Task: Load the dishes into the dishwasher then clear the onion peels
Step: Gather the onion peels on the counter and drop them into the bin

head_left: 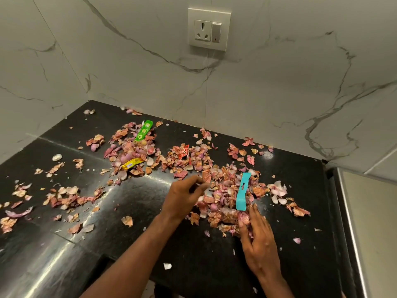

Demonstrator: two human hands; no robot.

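Pink and brown onion peels point(223, 190) lie scattered over the black stone counter point(137, 211), thickest in a heap at centre right. My left hand point(182, 196) rests at the heap's left edge with its fingers curled against the peels. My right hand point(257, 239) lies at the heap's near right side, fingers straight and pressed against the peels. A teal strip of plastic point(242, 192) lies on top of the heap between my hands. No dishes or dishwasher are in view.
Among the peels lie a green wrapper point(143, 130), a yellow wrapper point(132, 163) and a red wrapper point(182, 152). White marble walls close the corner behind, with a socket point(209, 29). A steel-edged appliance point(365, 222) stands at the right.
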